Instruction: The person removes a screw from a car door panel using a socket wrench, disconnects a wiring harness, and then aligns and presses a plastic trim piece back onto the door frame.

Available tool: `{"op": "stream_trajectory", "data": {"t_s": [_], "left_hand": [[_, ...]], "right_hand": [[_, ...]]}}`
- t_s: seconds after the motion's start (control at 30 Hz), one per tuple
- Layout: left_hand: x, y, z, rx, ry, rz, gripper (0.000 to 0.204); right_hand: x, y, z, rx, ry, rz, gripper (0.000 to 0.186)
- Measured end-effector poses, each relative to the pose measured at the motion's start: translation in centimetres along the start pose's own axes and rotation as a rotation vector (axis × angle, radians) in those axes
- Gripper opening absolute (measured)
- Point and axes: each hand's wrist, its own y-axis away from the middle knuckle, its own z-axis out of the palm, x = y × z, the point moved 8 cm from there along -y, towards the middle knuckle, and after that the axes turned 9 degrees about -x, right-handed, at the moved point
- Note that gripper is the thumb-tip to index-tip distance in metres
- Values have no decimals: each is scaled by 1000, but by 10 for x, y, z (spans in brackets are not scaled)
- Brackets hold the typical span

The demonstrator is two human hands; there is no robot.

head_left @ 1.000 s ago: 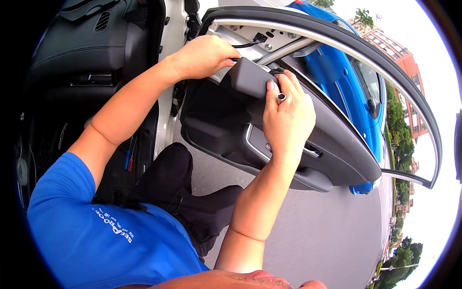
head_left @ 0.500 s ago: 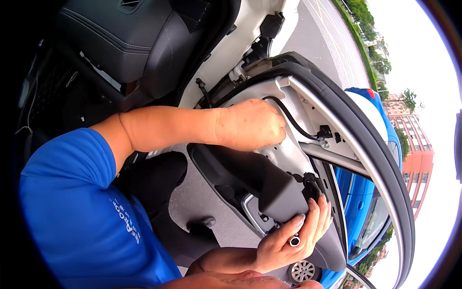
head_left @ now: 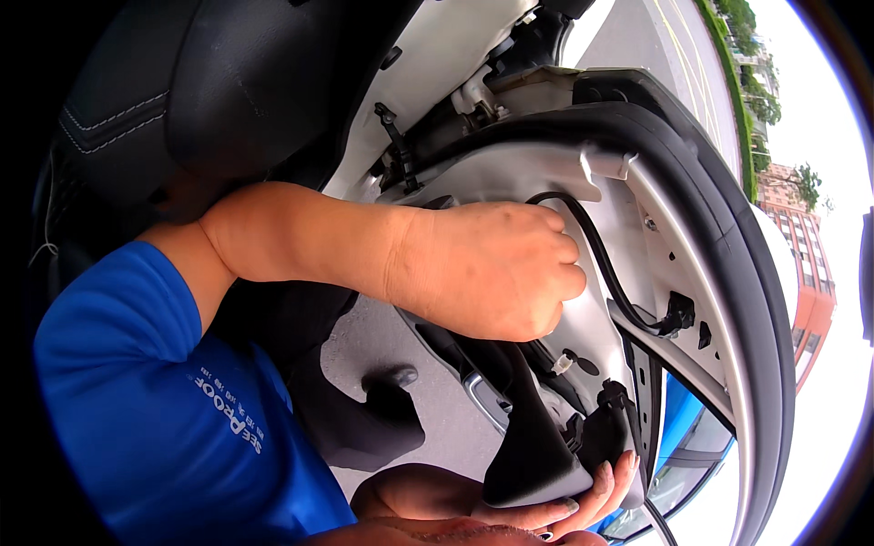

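Leaning away from the pale metal door [head_left: 523,168], the dark trim panel [head_left: 537,455] sits along the door's window-side edge, with a gap behind it where a pale clip [head_left: 563,364] shows. From my remote post I judge it light for its size, stiff at the block-like corner and springier along its thin edges; the matt face should give fair grip, while the fittings on its back look the fragile part. I would hold it by that thick corner, hand underneath. The right hand [head_left: 592,505] does so: its fingers wrap the corner's outer side, gripping it, and a small shiny metal ring [head_left: 544,535] shows among them (too cut off for me to name). The left hand [head_left: 501,268] is over the door's metal, nearer the hinge edge, knuckles up; its fingertips curl out of sight, so I cannot tell what, if anything, they pinch. Just beside the knuckles, a black cable [head_left: 601,255] arcs to a plug [head_left: 678,314] near the window frame [head_left: 769,309]. Farther out I see the black seat [head_left: 246,91] and, through the window opening, a blue car [head_left: 672,400].
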Motion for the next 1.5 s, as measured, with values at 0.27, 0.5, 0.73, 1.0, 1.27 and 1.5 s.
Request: {"op": "stream_trajectory", "data": {"t_s": [0.27,0.5,0.73,1.0,1.27,1.5], "left_hand": [[2,-7,7,45,179,79,13],[-6,-45,17,-337,344,-100,14],[-7,-45,21,-272,387,-188,15],[1,-46,28,-379,424,-43,13],[3,-45,19,-386,232,-35,6],[6,-45,14,-269,189,49,15]], "right_hand": [[-5,11,-11,71,27,51,47],[-2,14,-10,1,-25,5,46],[-4,18,-12,47,-6,-42,45],[-12,22,-11,12,36,-81,45],[-10,19,-9,22,25,-47,48],[-10,19,-8,113,28,43,49]]}}
